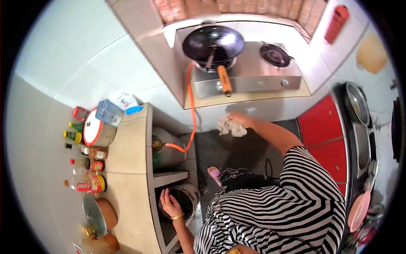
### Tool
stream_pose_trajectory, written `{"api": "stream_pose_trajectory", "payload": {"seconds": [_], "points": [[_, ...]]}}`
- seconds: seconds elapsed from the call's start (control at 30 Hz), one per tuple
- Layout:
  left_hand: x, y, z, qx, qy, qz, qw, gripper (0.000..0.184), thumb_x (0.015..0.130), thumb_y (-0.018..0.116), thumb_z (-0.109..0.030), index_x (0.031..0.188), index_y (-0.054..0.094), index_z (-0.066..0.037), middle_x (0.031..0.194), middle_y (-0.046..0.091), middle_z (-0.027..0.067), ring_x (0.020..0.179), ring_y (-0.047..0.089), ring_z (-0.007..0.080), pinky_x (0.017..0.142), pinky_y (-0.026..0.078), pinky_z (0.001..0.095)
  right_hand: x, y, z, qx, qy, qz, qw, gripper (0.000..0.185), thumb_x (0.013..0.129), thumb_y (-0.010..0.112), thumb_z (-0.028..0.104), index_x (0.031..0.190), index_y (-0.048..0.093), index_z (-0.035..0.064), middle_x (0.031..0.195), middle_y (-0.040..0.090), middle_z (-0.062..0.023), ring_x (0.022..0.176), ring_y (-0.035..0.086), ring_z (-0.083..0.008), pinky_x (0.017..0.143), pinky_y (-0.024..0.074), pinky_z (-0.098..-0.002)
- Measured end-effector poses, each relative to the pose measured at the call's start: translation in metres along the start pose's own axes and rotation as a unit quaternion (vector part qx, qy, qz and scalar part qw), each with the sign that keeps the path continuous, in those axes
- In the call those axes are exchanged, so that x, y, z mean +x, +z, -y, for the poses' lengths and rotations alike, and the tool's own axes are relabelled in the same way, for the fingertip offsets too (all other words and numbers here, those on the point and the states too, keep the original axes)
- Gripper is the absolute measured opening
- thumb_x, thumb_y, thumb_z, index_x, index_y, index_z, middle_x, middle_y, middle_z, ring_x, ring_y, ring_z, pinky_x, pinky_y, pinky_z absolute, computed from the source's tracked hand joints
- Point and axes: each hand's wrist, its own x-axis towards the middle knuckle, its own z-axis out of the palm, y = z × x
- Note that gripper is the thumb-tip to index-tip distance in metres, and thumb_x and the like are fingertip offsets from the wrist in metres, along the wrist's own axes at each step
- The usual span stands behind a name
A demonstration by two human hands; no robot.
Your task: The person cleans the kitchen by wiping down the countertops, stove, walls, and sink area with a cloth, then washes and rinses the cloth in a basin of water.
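Note:
My right hand (239, 118) grips a crumpled white cloth (231, 128) in front of the stove, below its front edge. My left hand (170, 205) is held out with its fingers stretched and holds nothing. It is near a dark round bucket (189, 202) under the left counter; I cannot tell whether they touch. On the steel gas stove (249, 86), a black wok (198, 42) sits on the left burner, its wooden handle (224, 79) pointing toward me. A metal utensil (210, 58) rests inside the wok. The right burner (275, 55) has no pan on it.
An orange hose (191, 97) runs from a gas cylinder (171, 148) to the stove. Several bottles, a lidded pot (100, 131) and a blue container (109, 112) line the left counter (131, 156). Red cabinets (321, 127) and a sink (362, 146) stand at the right.

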Motion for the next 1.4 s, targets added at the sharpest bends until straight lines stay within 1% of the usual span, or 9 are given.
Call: {"api": "stream_pose_trajectory", "payload": {"seconds": [0.1,0.2,0.4,0.5,0.7,0.87,0.97,1.23,1.4], "points": [[-0.01,0.017,-0.035,-0.065,-0.066,0.059,0.994,0.027,0.076,0.047,0.002,0.102,0.054,-0.002,0.103,0.051,0.0182,0.089,0.052,0.0323,0.074,0.043,0.0355,-0.062,-0.059,0.048,0.07,0.197,-0.191,0.959,0.024,0.079,0.044,0.023,0.087,0.053,0.0031,0.076,0.051,-0.0083,0.073,0.05,-0.0218,0.067,0.0407,-0.0377],[-0.025,0.035,-0.055,-0.06,0.017,0.087,0.994,0.029,0.075,0.047,0.002,0.103,0.054,-0.003,0.104,0.051,0.0183,0.087,0.053,0.0318,0.071,0.044,0.0342,-0.108,-0.125,0.05,0.179,0.25,-0.244,0.92,0.027,0.078,0.043,0.026,0.09,0.053,0.0033,0.08,0.052,-0.0065,0.073,0.049,-0.02,0.065,0.0412,-0.0349],[-0.038,0.056,-0.082,-0.072,0.027,0.1,0.992,0.032,0.072,0.047,0.004,0.103,0.055,-0.004,0.104,0.051,0.0175,0.082,0.054,0.0304,0.064,0.045,0.0321,-0.151,-0.22,0.047,0.138,0.163,-0.561,0.799,0.034,0.077,0.041,0.028,0.094,0.055,0.003,0.085,0.057,-0.0133,0.077,0.053,-0.023,0.066,0.0428,-0.0355],[-0.036,0.069,-0.09,-0.084,-0.064,0.123,0.987,0.032,0.071,0.048,0.004,0.102,0.055,-0.004,0.103,0.052,0.0172,0.083,0.054,0.0312,0.066,0.045,0.0331,-0.149,-0.25,0.088,-0.165,0.278,-0.561,0.762,0.033,0.077,0.04,0.025,0.095,0.055,0.0018,0.087,0.057,-0.0168,0.081,0.053,-0.0284,0.071,0.0419,-0.0386],[-0.004,0.131,-0.123,-0.009,0.002,0.102,0.995,0.029,0.072,0.047,0.003,0.1,0.055,-0.004,0.102,0.052,0.0189,0.086,0.054,0.033,0.07,0.045,0.036,-0.112,-0.322,0.051,-0.569,0.225,-0.399,0.683,0.03,0.078,0.045,0.024,0.092,0.057,0.0009,0.1,0.051,-0.0142,0.096,0.046,-0.0312,0.084,0.0365,-0.0399],[0.04,0.192,-0.199,0.006,-0.024,0.14,0.99,0.028,0.074,0.048,0.002,0.101,0.055,-0.006,0.098,0.054,0.0151,0.081,0.055,0.0282,0.061,0.046,0.0317,-0.086,-0.366,-0.017,-0.567,0.262,-0.32,0.713,0.028,0.081,0.044,0.024,0.094,0.055,0.0023,0.103,0.047,-0.011,0.099,0.042,-0.0305,0.082,0.0377,-0.04],[0.049,0.228,-0.215,0.024,-0.035,0.178,0.983,0.033,0.071,0.047,0.001,0.102,0.054,-0.007,0.098,0.054,0.017,0.086,0.053,0.0324,0.07,0.045,0.0376,-0.082,-0.406,-0.048,-0.482,0.252,-0.439,0.715,0.027,0.082,0.044,0.024,0.096,0.053,0.003,0.102,0.047,-0.0117,0.1,0.041,-0.0305,0.081,0.0381,-0.0399],[0.076,0.269,-0.27,0.026,0.027,0.263,0.964,0.032,0.071,0.047,0.0,0.102,0.053,-0.006,0.092,0.055,0.0149,0.082,0.053,0.0322,0.069,0.044,0.0391,-0.07,-0.486,-0.036,-0.567,0.22,-0.268,0.747,0.028,0.083,0.043,0.026,0.097,0.051,0.0025,0.099,0.048,-0.0121,0.095,0.045,-0.0301,0.079,0.0388,-0.0394],[0.083,0.276,-0.267,0.041,0.043,0.293,0.954,0.033,0.071,0.048,-0.001,0.104,0.052,-0.007,0.087,0.055,0.0143,0.077,0.053,0.0316,0.066,0.044,0.0388,-0.063,-0.487,-0.037,-0.456,0.314,-0.331,0.764,0.029,0.084,0.042,0.025,0.101,0.048,0.0025,0.099,0.046,-0.0166,0.094,0.045,-0.0315,0.078,0.0401,-0.0408]]}}
